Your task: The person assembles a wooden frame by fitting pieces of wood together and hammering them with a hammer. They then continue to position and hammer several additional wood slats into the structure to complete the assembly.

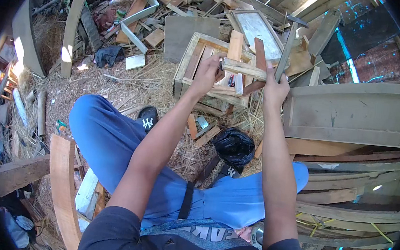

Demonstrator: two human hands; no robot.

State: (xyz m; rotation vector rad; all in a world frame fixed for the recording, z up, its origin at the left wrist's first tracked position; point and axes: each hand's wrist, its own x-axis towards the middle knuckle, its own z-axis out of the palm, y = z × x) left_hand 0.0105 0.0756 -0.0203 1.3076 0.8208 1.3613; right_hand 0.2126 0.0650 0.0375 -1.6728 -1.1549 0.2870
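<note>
Above a wooden crate (184,67), my left hand (206,74) is closed at one end of a short pale wood piece (244,69). Something small and dark shows by its fingertips, too small to name. My right hand (276,89) is wrapped round the handle of a hammer (288,46), whose head points up and away from me. The other end of the wood piece meets the right fingers; whether they grip it too is hard to tell. Behind it stand a light slat (235,44) and a reddish-brown slat (260,52).
A black plastic bag (234,146) lies between my feet. Panels and boards (351,113) are stacked on the right. Scrap wood (181,1) is heaped behind the crate. A curved plank (61,180) stands at my left, and straw covers the ground.
</note>
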